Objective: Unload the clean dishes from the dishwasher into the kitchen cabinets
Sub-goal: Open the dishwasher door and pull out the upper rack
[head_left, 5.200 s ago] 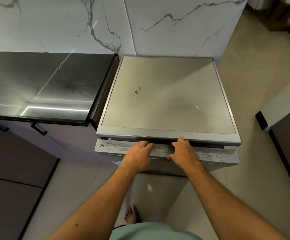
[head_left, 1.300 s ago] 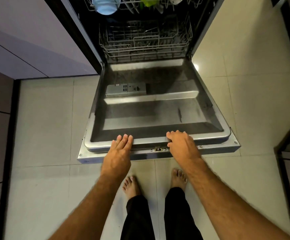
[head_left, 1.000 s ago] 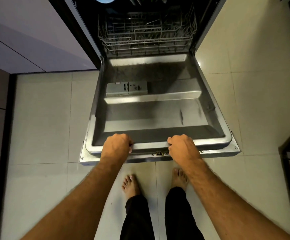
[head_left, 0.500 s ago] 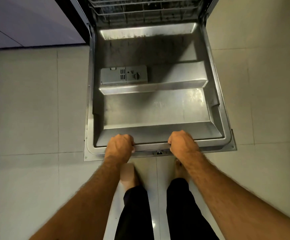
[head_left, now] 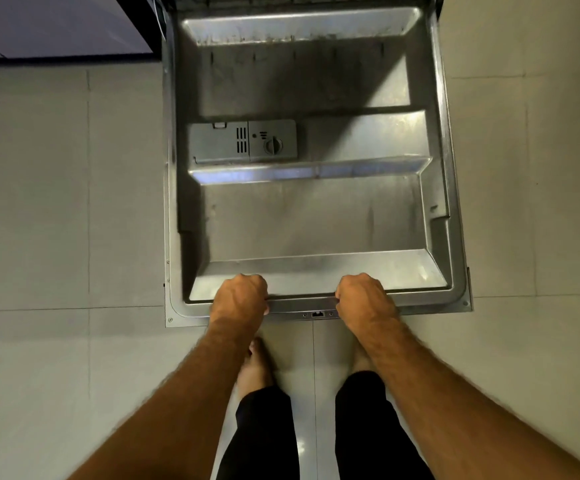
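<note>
Dishwasher door point(head_left: 312, 216) lies open; both hands' fingers point(head_left: 247, 284) curl round its front edge.

Dim, warm light; soft glare on the open stainless-steel dishwasher door point(head_left: 316, 220), shadow along its left side; forearms blur near.

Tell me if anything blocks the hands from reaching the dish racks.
Nothing visible does. The steel dishwasher door lies open, its inner face bare apart from its built-in grey detergent dispenser. The left hand and right hand grip its front edge; the racks are barely in view.
</note>
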